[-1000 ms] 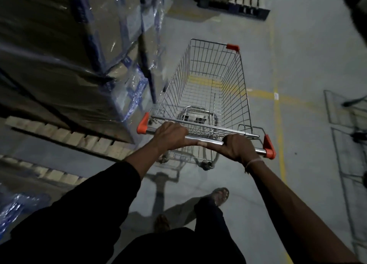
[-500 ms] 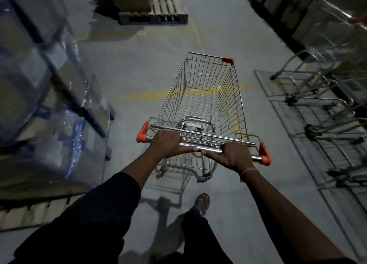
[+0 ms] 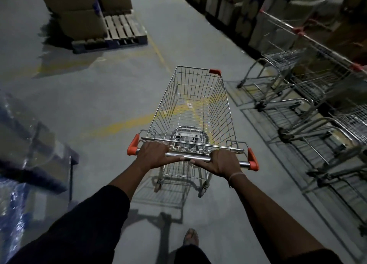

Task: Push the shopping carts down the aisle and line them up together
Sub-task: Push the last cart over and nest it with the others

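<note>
My left hand [image 3: 154, 157] and right hand [image 3: 223, 162] both wrap the handle [image 3: 186, 155] of the cart [image 3: 194, 109] — mid-aisle, basket empty. I'm still in the pushing step. Next I'd swing right toward the parked carts [image 3: 309, 97] along the shelves — they look empty — and line mine up with them.

It was a warehouse or the stockroom of a big store. The grey concrete floor [image 3: 111, 97] carried painted yellow lines [image 3: 123, 125]. Cardboard boxes [image 3: 79, 9] stood stacked on a wooden pallet [image 3: 123, 31], and more shrink-wrapped goods [image 3: 25, 144] sat at the left. A row of wire shopping carts [image 3: 309, 97] waited along the right beside tall stacks of cartons [image 3: 234, 7]. The light was dim.
</note>
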Demonstrator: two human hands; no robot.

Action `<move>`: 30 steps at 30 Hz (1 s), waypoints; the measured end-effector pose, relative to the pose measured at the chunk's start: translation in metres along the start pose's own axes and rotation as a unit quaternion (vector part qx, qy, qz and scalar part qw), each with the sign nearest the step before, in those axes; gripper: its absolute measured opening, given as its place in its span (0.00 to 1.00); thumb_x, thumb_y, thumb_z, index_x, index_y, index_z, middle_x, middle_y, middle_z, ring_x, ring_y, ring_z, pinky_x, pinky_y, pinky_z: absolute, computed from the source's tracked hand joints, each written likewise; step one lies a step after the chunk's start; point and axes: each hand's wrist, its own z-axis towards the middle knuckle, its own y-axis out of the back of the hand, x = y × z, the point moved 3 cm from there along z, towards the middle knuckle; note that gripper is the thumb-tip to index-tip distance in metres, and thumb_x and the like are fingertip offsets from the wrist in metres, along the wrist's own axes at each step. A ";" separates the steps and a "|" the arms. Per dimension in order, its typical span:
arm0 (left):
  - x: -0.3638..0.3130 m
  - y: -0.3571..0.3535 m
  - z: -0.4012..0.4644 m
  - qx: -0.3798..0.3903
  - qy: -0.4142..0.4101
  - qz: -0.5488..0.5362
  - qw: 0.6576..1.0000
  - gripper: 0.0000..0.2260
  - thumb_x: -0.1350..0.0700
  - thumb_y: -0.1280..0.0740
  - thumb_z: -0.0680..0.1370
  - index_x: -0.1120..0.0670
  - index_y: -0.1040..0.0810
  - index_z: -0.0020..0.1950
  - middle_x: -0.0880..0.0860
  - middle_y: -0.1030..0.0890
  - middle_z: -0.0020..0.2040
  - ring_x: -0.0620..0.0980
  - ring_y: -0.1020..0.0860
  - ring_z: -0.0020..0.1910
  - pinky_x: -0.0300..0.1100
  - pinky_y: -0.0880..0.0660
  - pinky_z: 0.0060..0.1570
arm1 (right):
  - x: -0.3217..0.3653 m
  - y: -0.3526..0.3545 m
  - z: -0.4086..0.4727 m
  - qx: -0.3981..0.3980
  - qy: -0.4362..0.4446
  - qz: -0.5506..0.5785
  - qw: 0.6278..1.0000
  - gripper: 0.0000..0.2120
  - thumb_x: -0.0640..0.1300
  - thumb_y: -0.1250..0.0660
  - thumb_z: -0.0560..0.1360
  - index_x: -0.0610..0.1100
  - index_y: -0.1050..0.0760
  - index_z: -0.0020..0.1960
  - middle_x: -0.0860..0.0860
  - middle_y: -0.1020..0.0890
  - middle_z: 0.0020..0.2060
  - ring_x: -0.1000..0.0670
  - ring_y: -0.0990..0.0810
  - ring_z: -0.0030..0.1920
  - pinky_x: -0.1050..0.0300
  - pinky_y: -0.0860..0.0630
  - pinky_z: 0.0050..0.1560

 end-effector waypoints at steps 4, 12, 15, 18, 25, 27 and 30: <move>-0.005 0.010 0.059 -0.017 -0.016 -0.018 1.000 0.44 0.14 0.59 0.65 0.52 0.24 0.33 0.47 0.22 0.31 0.44 0.25 0.31 0.42 0.38 0.36 | -0.033 0.007 0.045 0.029 -0.004 0.008 1.000 0.45 0.89 0.59 0.63 0.47 0.33 0.29 0.50 0.27 0.25 0.47 0.21 0.30 0.53 0.22 0.38; 0.000 0.017 0.171 -0.005 -0.035 -0.027 0.999 0.37 0.18 0.49 0.71 0.51 0.26 0.31 0.46 0.24 0.29 0.43 0.26 0.29 0.39 0.41 0.31 | -0.091 0.013 0.137 0.030 -0.016 0.021 0.999 0.50 0.92 0.64 0.60 0.47 0.30 0.29 0.49 0.24 0.26 0.48 0.23 0.29 0.53 0.23 0.37; 0.005 0.021 0.216 -0.022 -0.048 -0.017 0.998 0.39 0.16 0.51 0.70 0.51 0.26 0.30 0.47 0.24 0.28 0.44 0.25 0.28 0.39 0.40 0.30 | -0.113 0.014 0.177 0.037 -0.023 0.013 0.999 0.49 0.92 0.62 0.61 0.47 0.30 0.29 0.48 0.23 0.26 0.47 0.23 0.29 0.50 0.21 0.38; 0.013 0.027 0.268 -0.024 -0.060 -0.004 0.998 0.40 0.16 0.52 0.70 0.52 0.27 0.30 0.47 0.24 0.28 0.46 0.25 0.29 0.41 0.38 0.32 | -0.131 0.020 0.222 0.041 -0.035 0.010 0.999 0.47 0.92 0.60 0.61 0.48 0.34 0.28 0.50 0.27 0.24 0.47 0.25 0.28 0.52 0.25 0.35; 0.049 0.047 0.406 -0.024 -0.081 0.014 0.996 0.41 0.15 0.53 0.69 0.53 0.27 0.30 0.48 0.24 0.29 0.49 0.26 0.30 0.43 0.34 0.35 | -0.165 0.038 0.342 0.035 -0.076 0.006 0.996 0.45 0.91 0.57 0.63 0.48 0.36 0.28 0.49 0.28 0.24 0.46 0.21 0.29 0.52 0.25 0.34; 0.059 0.053 0.442 -0.014 -0.093 0.006 0.996 0.40 0.16 0.52 0.69 0.52 0.28 0.29 0.47 0.26 0.28 0.48 0.27 0.30 0.43 0.33 0.36 | -0.172 0.043 0.374 0.039 -0.086 0.013 0.995 0.47 0.92 0.62 0.60 0.48 0.36 0.28 0.49 0.27 0.25 0.46 0.21 0.30 0.52 0.26 0.34; 0.073 0.063 0.494 -0.006 -0.115 0.001 0.993 0.39 0.16 0.53 0.69 0.51 0.31 0.29 0.47 0.28 0.27 0.50 0.25 0.31 0.45 0.30 0.38 | -0.184 0.050 0.421 0.038 -0.096 0.015 0.995 0.49 0.92 0.66 0.56 0.48 0.35 0.28 0.50 0.27 0.25 0.48 0.27 0.28 0.52 0.33 0.33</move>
